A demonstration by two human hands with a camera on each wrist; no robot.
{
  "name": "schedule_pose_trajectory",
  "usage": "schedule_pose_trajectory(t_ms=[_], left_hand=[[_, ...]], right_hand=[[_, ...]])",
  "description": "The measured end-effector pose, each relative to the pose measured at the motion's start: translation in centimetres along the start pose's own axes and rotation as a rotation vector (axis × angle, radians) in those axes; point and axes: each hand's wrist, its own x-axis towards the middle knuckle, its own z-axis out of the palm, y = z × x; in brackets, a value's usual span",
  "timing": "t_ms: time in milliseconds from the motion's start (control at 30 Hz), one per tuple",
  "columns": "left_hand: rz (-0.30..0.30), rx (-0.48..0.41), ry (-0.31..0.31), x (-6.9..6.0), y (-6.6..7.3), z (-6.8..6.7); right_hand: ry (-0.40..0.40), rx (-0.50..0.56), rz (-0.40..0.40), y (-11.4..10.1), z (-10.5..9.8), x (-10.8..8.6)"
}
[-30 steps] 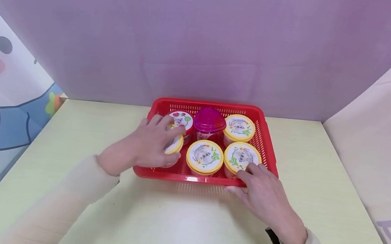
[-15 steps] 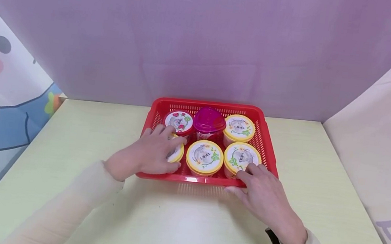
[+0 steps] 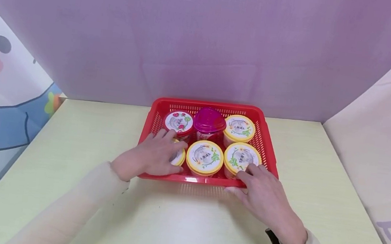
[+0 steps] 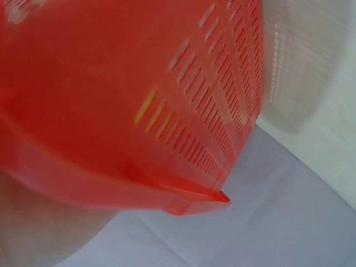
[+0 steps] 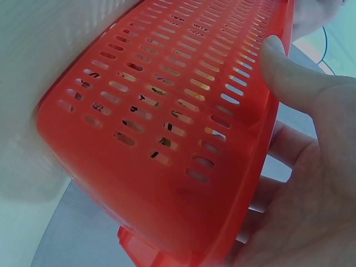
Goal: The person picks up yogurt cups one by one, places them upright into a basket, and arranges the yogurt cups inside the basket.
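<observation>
In the head view, my left hand [image 3: 156,154] reaches over the left rim of the red plastic basket [image 3: 192,180]. Its fingers and thumb grip a yellow-lidded cup [image 3: 178,157] in the front left corner, beside the middle yellow-lidded cup [image 3: 205,157]. My right hand [image 3: 265,193] grips the front rim near the right corner. The right wrist view shows the thumb [image 5: 295,78] against the basket's outer wall [image 5: 183,111], fingers over the rim. Another yellow-lidded cup [image 3: 242,154] stands beside those fingers. In the left wrist view the basket wall [image 4: 83,83] hides my left fingers.
Along the basket's back stand a red-lidded cup [image 3: 179,121], a cup with a domed magenta lid [image 3: 210,119] and a yellow-lidded cup [image 3: 239,127]. The basket stands on a pale table [image 3: 182,226], close to a purple cloth backdrop [image 3: 204,50].
My left hand has moved right and towards the front with the yellow-lidded cup, drawing near the middle one. More of the red-lidded cup shows. My right hand stays on the rim.
</observation>
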Motion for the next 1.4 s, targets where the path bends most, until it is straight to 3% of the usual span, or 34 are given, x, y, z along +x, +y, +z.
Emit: schedule_pose_trajectory(t_ms=[467, 600, 1100, 1400], left_hand=[[-0.083, -0.044, -0.061, -0.1, 0.4, -0.1], [-0.078, -0.036, -0.063, -0.3, 0.6, -0.2], [-0.075, -0.028, -0.031, -0.4, 0.8, -0.1], [-0.042, -0.067, 0.038, -0.8, 0.6, 0.5]], right_hand=[[0.013, 0.051, 0.007, 0.2, 0.1, 0.1], [0.017, 0.074, 0.007, 0.4, -0.1, 0.0], [0.05, 0.074, -0.002, 0.6, 0.1, -0.1], [-0.012, 0.102, 0.048, 0.8, -1.0, 0.0]])
